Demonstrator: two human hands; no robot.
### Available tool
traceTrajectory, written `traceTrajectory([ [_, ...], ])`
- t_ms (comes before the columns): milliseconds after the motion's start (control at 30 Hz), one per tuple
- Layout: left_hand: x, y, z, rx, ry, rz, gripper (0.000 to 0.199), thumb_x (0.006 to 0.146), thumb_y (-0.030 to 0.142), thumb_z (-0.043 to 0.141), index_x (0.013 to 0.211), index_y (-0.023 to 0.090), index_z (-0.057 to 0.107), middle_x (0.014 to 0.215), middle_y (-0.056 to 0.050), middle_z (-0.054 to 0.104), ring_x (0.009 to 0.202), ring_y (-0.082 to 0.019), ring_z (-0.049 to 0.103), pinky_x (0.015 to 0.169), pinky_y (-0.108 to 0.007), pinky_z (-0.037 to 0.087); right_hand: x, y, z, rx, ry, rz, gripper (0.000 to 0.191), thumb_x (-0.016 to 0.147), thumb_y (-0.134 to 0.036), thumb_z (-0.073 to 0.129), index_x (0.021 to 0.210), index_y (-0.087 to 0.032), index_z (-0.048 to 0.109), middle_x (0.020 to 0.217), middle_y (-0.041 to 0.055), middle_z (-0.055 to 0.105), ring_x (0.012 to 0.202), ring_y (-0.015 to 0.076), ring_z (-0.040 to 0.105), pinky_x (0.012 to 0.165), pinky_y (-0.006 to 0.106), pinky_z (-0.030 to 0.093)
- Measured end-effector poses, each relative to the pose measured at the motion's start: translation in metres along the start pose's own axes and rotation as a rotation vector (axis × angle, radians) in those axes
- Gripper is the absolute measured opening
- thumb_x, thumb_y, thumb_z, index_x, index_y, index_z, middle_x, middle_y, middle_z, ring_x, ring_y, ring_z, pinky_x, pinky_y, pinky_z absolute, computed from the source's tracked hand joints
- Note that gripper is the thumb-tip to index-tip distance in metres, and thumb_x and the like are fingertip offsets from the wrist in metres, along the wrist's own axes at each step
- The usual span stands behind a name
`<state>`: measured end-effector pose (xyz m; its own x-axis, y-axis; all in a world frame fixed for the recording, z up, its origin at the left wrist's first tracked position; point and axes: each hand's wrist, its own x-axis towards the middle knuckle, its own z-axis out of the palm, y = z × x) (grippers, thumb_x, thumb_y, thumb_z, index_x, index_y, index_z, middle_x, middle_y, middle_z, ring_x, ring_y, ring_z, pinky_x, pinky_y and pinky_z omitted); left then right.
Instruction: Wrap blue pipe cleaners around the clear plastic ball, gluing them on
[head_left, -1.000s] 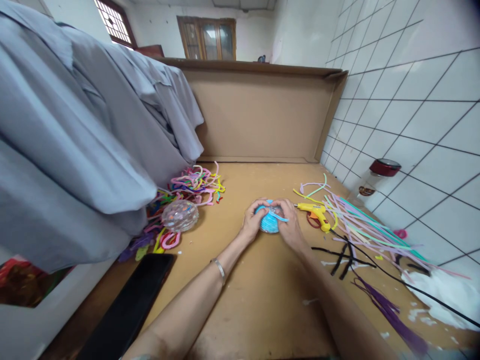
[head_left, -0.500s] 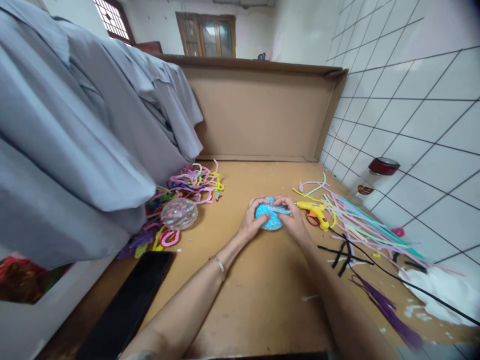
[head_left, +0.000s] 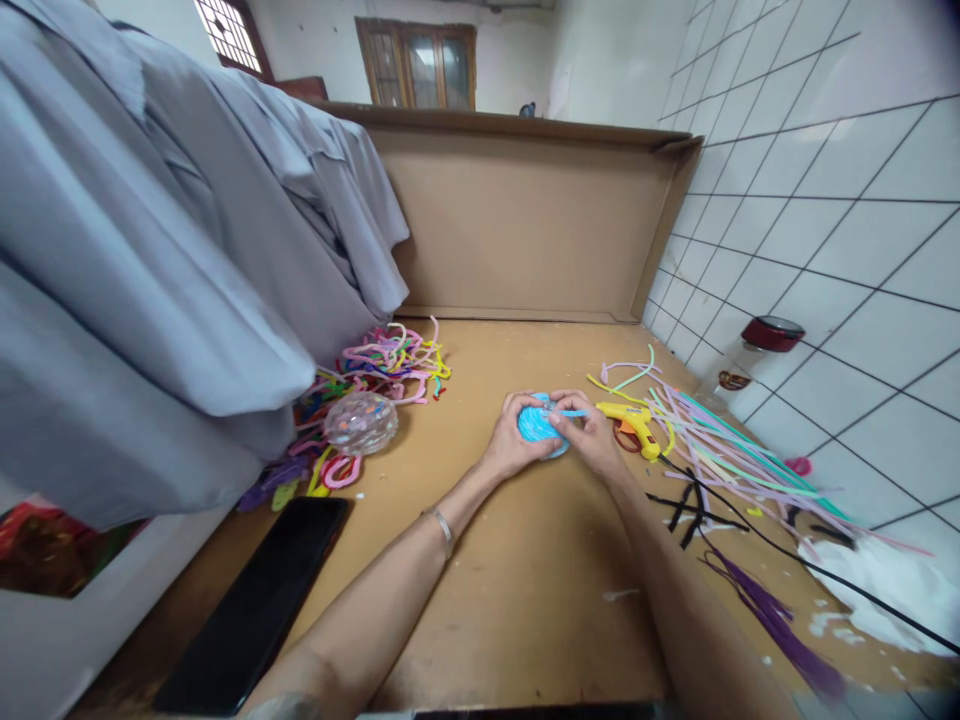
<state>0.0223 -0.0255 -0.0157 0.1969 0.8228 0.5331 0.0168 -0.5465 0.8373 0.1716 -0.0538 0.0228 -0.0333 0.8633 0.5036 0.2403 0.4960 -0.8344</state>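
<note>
A round ball wound with blue pipe cleaner (head_left: 534,424) is between my hands, just above or on the table. My left hand (head_left: 513,440) is wrapped round its left side, thumb along the lower edge. At its right, my right hand (head_left: 587,430) pinches the loose end of the blue pipe cleaner (head_left: 573,413), which sticks out past the fingers. A clear, uncovered patch shows near the top of the ball. Just right of my right hand lies a yellow glue gun (head_left: 634,426).
Left are a clear faceted ball (head_left: 361,422), a heap of coloured pipe cleaners (head_left: 390,362) and a black phone (head_left: 259,605). Right are long pastel pipe cleaners (head_left: 720,445), black pieces (head_left: 691,510), a purple tassel (head_left: 780,625), a red-lidded jar (head_left: 750,360) and a black cord (head_left: 810,570). Grey cloth (head_left: 187,280) hangs at left.
My right thumb has moved in over the ball and presses the blue strip against it. The ball has turned slightly, and the strip's free end now points right past my fingers.
</note>
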Motion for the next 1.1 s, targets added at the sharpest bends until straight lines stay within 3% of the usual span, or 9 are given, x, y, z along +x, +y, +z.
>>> traceTrajectory([
  [200,0.0008,0.0027,0.0009,-0.048,0.003,-0.023,0.055,0.054,0.02,0.084,0.102,0.022,0.057,0.119,-0.008,0.054,0.118,-0.027,0.053,0.102,-0.044,0.042,-0.0008,0.0013,0.0038,0.1,0.073,0.069,0.029,0.079,-0.051,0.06,0.075,-0.022,0.056,0.102,0.0058,0.061,0.092,0.02,0.058,0.08,0.034,0.049],
  [333,0.0005,0.0016,0.0008,-0.084,0.008,-0.033,0.056,0.053,0.02,0.083,0.101,0.021,0.056,0.12,-0.009,0.054,0.116,-0.027,0.055,0.101,-0.044,0.043,-0.0007,0.002,0.0061,0.094,0.117,0.084,0.022,0.075,-0.042,0.064,0.071,-0.022,0.056,0.099,0.0056,0.06,0.092,0.0206,0.058,0.08,0.034,0.049],
  [967,0.0018,0.0031,-0.0054,-0.154,-0.058,-0.103,0.056,0.051,0.021,0.083,0.1,0.02,0.056,0.124,-0.009,0.057,0.117,-0.026,0.055,0.101,-0.04,0.042,-0.0019,0.003,0.0034,-0.152,-0.035,-0.064,0.005,0.072,-0.025,0.055,0.07,-0.022,0.051,0.104,0.0057,0.054,0.105,0.0228,0.053,0.091,0.04,0.043],
  [1100,0.002,0.0018,-0.0069,-0.17,-0.044,-0.098,0.055,0.052,0.022,0.083,0.099,0.019,0.055,0.123,-0.01,0.058,0.116,-0.025,0.057,0.101,-0.039,0.042,-0.0049,0.0065,0.0086,-0.156,-0.024,-0.107,0.01,0.071,-0.025,0.053,0.08,-0.023,0.051,0.107,0.0054,0.051,0.106,0.0232,0.052,0.093,0.041,0.043],
])
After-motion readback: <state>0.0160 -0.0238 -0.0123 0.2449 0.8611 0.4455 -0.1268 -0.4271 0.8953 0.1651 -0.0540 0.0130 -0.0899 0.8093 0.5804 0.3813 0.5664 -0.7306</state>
